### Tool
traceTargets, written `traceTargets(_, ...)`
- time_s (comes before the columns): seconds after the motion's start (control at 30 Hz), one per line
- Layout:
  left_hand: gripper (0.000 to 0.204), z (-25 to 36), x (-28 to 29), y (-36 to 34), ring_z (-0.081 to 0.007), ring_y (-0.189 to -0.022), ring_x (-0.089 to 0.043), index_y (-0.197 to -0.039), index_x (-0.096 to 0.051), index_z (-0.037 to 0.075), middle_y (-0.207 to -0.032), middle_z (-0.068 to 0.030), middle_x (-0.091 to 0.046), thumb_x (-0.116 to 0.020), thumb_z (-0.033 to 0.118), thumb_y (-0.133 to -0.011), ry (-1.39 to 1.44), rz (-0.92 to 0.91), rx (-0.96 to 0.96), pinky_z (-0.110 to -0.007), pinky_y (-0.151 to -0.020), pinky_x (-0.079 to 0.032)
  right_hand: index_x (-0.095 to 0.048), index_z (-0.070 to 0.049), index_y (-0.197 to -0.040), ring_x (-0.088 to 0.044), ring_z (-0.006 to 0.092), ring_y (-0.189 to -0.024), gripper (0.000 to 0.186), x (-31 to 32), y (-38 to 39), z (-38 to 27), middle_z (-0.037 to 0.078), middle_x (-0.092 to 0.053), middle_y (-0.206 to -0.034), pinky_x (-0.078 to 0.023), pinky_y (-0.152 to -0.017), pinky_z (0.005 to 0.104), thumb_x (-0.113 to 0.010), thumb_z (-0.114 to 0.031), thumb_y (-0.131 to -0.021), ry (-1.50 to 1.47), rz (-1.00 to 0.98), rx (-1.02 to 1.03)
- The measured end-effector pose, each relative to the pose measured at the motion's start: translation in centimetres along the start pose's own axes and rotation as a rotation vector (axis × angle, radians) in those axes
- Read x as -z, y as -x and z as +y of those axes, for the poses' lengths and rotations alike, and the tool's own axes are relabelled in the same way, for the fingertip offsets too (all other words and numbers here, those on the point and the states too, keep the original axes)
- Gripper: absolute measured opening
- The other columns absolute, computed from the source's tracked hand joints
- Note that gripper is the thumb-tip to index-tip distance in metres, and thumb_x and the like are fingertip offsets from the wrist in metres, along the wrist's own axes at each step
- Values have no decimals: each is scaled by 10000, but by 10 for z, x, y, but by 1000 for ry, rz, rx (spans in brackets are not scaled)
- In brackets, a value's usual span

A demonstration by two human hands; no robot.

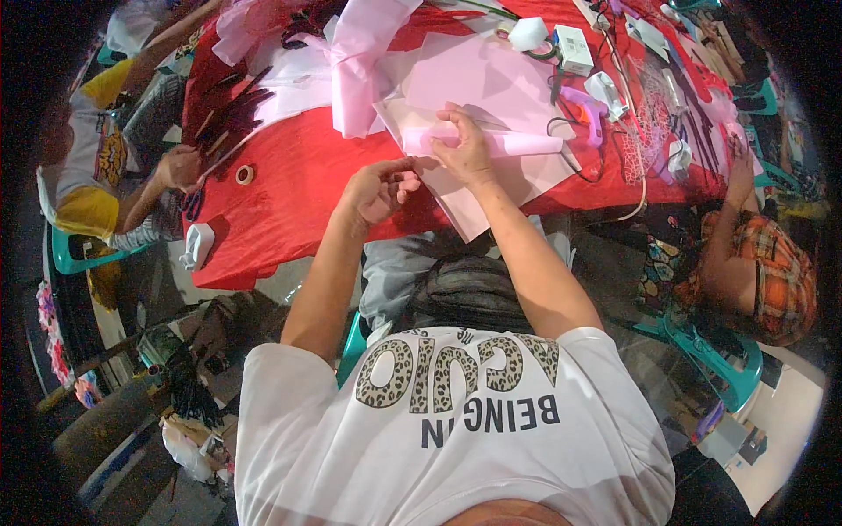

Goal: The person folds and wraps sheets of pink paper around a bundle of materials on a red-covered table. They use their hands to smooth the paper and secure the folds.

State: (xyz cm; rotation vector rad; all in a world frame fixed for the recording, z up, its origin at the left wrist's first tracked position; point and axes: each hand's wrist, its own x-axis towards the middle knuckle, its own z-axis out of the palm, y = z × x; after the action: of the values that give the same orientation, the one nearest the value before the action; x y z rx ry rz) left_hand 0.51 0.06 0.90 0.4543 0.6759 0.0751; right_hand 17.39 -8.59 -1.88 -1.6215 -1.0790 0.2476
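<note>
A pale pink sheet rolled into a tube (522, 144) lies across flat pink wrapping sheets (447, 70) on the red-covered table. My right hand (469, 156) is closed around the tube's left part, with the thumb on the near side and the index finger stretched out beyond it. Just left of the tube's end is my left hand (381, 188), palm partly turned up and fingers curled. Its thumb and index tips come together; whether anything thin is between them is too small to make out.
A purple and orange glue gun (589, 116) lies to the right with cords, near a white box (573, 49). A gathered pink wrap (355, 66) is at the far side. Tape roll (245, 174) and white dispenser (198, 246) sit left. Co-workers occupy both sides; one hand (180, 168) rests near scissors.
</note>
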Motion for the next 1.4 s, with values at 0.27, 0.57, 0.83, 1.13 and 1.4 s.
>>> traceTargets(0.27, 260, 0, -9, -3, -141, -560, -605, -986, -551, -24, -697, -80, -600, -394, 173, -919, -24, 143, -48, -191, -434, -503, -559, -46, -1032, -473, 277, -1159, 400, 3, 0, 0, 149, -500, -1234, -372, -980, 350, -694, -76, -657, 22, -7, 7)
traceTargets(0.57, 259, -1, -1, -11, -160, -603, -603, -1018, -534, -16, -764, -91, -606, -387, 172, -916, -77, 257, -80, -217, -444, -494, -573, -49, -991, -460, 311, -1163, 372, 0, -1, -4, 163, -486, -1242, -367, -991, 365, -690, -46, -638, 46, -23, 1)
traceTargets(0.83, 254, 2, 1, -14, -186, -620, -621, -993, -530, -11, -747, -99, -612, -386, 184, -918, -93, 253, -81, -234, -438, -491, -633, -53, -954, -475, 285, -1157, 246, -2, 2, -1, 167, -486, -1250, -407, -941, 332, -658, -87, -712, 126, -54, 32)
traceTargets(1.13, 251, 3, 1, -17, -201, -627, -624, -1014, -525, 3, -770, -104, -607, -382, 187, -921, -80, 274, -91, -251, -453, -493, -644, -50, -941, -481, 291, -1150, 231, -5, 2, 4, 167, -474, -1264, -432, -918, 339, -655, -60, -710, 50, -79, -9)
traceTargets(1.4, 239, 6, -1, -20, -187, -623, -616, -1001, -537, 8, -806, -95, -597, -415, 193, -910, -152, 319, -85, -236, -427, -466, -645, -53, -920, -469, 299, -1167, 233, -3, 1, 3, 173, -481, -1258, -389, -966, 346, -668, -62, -688, 47, -61, 20)
